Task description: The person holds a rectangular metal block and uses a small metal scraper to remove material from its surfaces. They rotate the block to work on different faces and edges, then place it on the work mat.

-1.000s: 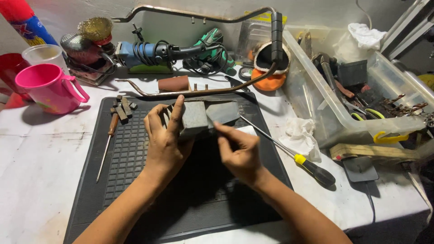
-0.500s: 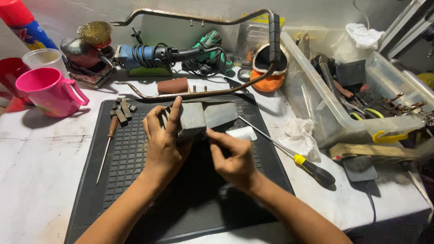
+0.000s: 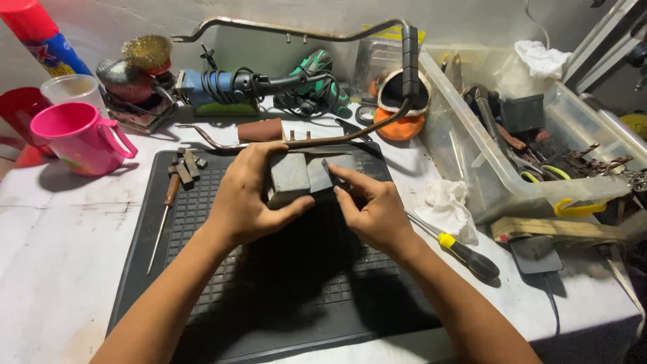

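I am gripping a grey metal block (image 3: pixel 291 176) with my left hand (image 3: pixel 246 199), fingers curled over its top and thumb pressed under its front, holding it just above the black ribbed mat (image 3: pixel 202 222). My right hand (image 3: pixel 374 209) is pinching the block's right part with fingertips together, and a yellow-handled screwdriver (image 3: pixel 458 249) is lying near that wrist.

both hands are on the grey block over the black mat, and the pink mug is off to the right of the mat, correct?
Not quite. The head view shows the pink mug left of the black mat, not right. Both the left hand and right hand do hold the grey block.
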